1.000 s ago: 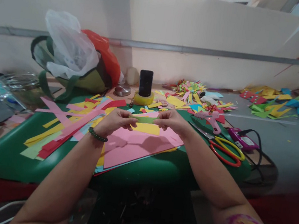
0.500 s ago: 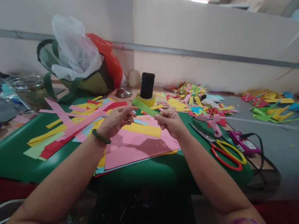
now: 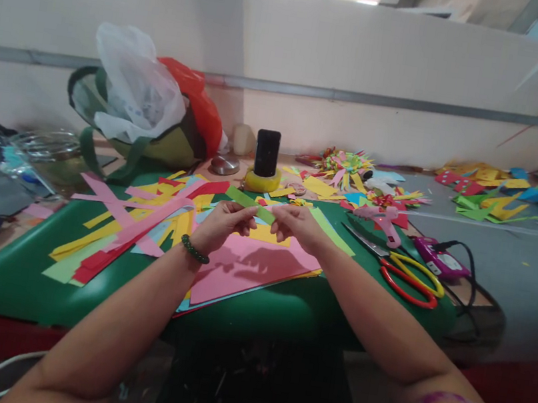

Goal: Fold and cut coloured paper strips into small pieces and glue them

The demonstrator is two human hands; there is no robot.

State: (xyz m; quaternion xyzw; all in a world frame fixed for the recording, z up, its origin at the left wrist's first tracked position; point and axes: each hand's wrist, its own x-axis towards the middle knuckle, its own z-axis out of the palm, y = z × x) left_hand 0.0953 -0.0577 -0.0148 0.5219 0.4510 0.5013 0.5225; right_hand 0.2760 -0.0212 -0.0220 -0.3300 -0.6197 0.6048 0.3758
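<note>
A green paper strip [image 3: 265, 214] is stretched between my two hands, above the stacked sheets. My left hand [image 3: 226, 223] pinches it between thumb and fingers, and its far end sticks out past the fingers at upper left. On the other side my right hand [image 3: 298, 227] pinches the strip's right end. Beneath them lies a pink paper sheet [image 3: 248, 272] on top of other coloured sheets, with a yellow paper strip [image 3: 269, 234] across it. Light green paper [image 3: 330, 231] shows beyond my right forearm. Cut paper strips [image 3: 143, 230] lie crosswise left of my left hand.
Right of my arm lie large scissors [image 3: 404, 275], a pink glue gun [image 3: 382, 222] and a purple power box [image 3: 439, 259] with a cable. A phone [image 3: 267, 153] stands in a yellow tape roll [image 3: 262, 180]. Behind left sits a bag [image 3: 161, 145]; coloured paper pieces [image 3: 497, 195] lie far right.
My left hand has moved right and now pinches the green strip, close to my right hand. The strip has shifted slightly down and left. Light green paper now shows beside my right wrist.
</note>
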